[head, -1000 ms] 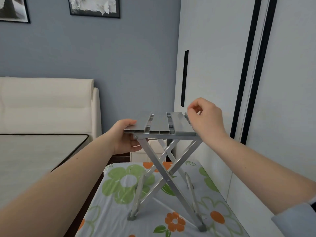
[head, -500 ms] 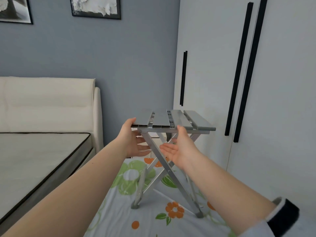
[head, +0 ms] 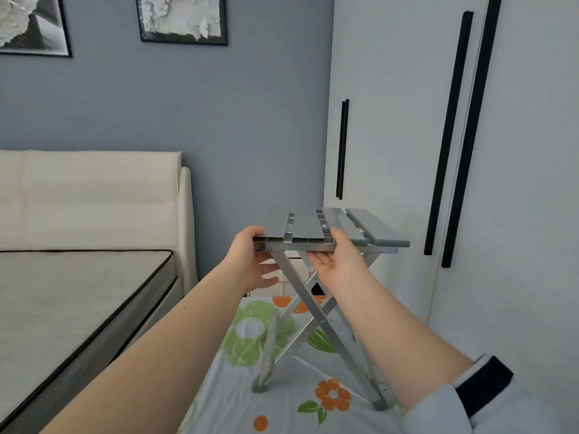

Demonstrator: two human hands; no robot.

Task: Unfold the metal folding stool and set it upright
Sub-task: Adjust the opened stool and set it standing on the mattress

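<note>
Grey slatted seat: the metal folding stool [head: 326, 233] stood unfolded and upright, its four slats lying level with narrow gaps between them.
Legs: silver metal bars crossed in an X beneath the seat, their grey feet planted on the floral cloth [head: 282, 405].
Surface: the cloth – white with green and orange flowers – covered a tabletop between the bed [head: 78, 296] and the wardrobe [head: 391, 120].
Left hand: the left hand [head: 250, 261] held the seat's near left corner, thumb lying on top of the outermost slat, fingers curled underneath by the frame.
Left grip: closed lightly on the stool's seat edge.
Right hand: the right hand [head: 340, 264] was turned palm up under the near edge of the seat, thumb resting up against the third slat.
Right grip: spread – fingers reached flat beneath the frame, and whether they pressed up on it could not be told.
Sleeve: a pale blue sleeve [head: 488, 405] with a dark cuff showed on the right forearm.
Backdrop: a blue-grey wall carried two framed pictures [head: 183, 18]; long black handles [head: 448, 133] ran down the white wardrobe doors.
Bed: a bare grey mattress lay against a cream padded headboard, left of the stool.
</note>
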